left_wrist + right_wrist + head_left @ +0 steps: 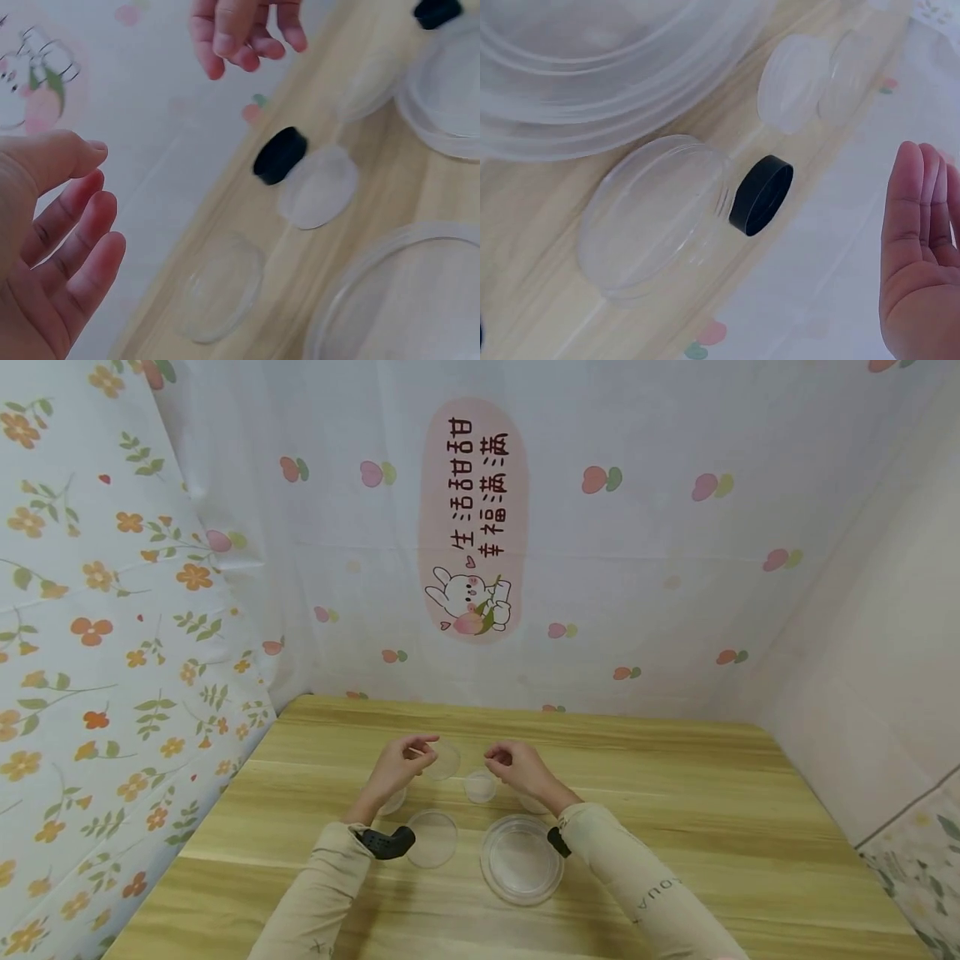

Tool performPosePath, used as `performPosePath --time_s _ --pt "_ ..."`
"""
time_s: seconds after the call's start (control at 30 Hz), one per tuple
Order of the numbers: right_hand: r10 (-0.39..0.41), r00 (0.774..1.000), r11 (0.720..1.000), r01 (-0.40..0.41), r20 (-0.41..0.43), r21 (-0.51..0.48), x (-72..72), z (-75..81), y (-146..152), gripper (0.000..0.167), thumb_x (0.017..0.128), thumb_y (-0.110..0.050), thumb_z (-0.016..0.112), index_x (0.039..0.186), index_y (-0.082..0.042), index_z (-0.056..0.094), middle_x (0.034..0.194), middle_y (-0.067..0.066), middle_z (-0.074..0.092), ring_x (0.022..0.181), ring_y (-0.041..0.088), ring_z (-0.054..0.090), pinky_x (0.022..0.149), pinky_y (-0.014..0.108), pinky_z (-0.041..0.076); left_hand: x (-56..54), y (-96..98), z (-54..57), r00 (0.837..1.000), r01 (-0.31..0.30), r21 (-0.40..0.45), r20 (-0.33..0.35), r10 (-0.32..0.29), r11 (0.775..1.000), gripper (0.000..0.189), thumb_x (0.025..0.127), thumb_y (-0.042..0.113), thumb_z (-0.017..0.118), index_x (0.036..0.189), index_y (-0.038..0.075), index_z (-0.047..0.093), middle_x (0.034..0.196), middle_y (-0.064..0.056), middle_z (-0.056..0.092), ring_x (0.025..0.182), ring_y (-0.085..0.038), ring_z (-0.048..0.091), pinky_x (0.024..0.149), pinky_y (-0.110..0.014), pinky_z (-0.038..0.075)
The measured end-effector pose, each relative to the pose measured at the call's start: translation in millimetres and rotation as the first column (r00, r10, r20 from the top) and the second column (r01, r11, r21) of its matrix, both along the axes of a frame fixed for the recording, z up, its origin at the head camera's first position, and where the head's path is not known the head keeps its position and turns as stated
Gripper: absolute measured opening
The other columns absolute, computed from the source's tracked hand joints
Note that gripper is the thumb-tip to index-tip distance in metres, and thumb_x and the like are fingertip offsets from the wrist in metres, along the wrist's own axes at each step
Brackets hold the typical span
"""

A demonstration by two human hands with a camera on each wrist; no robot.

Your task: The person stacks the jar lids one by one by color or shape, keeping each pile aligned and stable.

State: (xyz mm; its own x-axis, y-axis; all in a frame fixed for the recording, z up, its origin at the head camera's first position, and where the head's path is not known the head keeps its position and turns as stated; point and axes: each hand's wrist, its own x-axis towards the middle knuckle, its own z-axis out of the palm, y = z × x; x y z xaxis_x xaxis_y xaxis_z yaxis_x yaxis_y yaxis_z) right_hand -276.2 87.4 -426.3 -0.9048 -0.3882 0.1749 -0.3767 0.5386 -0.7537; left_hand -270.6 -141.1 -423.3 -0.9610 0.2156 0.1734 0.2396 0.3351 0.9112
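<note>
Both hands are raised over the table, nothing between their fingers. My left hand has loosely bent fingers and overlaps the edge of a clear round disc in the head view. On the other side, my right hand bends its fingers inward; its wrist view shows several of them nearly straight. A small whitish round piece lies between the hands. Beside it in the left wrist view stands a black cap. The right wrist view has a clear round container with a black cap against it.
Nearer the body lie a thin clear disc and a larger clear round dish with stepped rims. Another clear round piece is partly hidden by the left wrist. Printed cloth hangs behind the wooden table.
</note>
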Motion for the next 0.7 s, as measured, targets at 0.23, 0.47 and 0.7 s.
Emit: performPosePath --time_s 0.23,0.47,0.7 --pt "-0.008 0.998 0.997 0.012 -0.059 0.076 -16.2 -7.0 -21.9 0.015 0.085 -0.006 0.055 0.097 0.001 0.061 0.081 0.005 0.059 0.074 0.017 0.055 0.065 0.026 0.046 -12.3 -7.5 -10.2 0.981 -0.189 0.107 0.054 0.184 0.976 0.033 0.083 0.006 0.059 0.115 -0.001 0.056 0.090 -0.014 0.057 0.069 -0.011 0.056 0.065 -0.040 0.050" --pt "-0.012 1.000 0.995 0.014 -0.024 0.096 -22.4 -10.0 -41.6 0.020 0.087 -0.007 0.053 0.104 0.003 0.059 0.090 0.010 0.061 0.081 0.020 0.058 0.070 0.027 0.048 -22.1 -7.9 -26.9 0.955 -0.294 0.098 0.068 0.288 0.951 0.030 0.081 0.001 0.059 0.111 -0.004 0.057 0.088 -0.017 0.058 0.075 -0.025 0.059 0.054 -0.022 0.046" --pt "-0.028 0.999 0.992 0.031 -0.026 0.121 -29.6 -19.9 -43.3 0.024 0.086 -0.007 0.055 0.105 0.007 0.057 0.096 0.016 0.060 0.087 0.026 0.058 0.074 0.032 0.048 -24.5 -7.8 -37.5 0.951 -0.300 0.023 0.081 0.297 0.954 0.031 0.081 0.002 0.059 0.111 -0.007 0.055 0.098 -0.023 0.057 0.087 -0.032 0.057 0.068 -0.031 0.049"
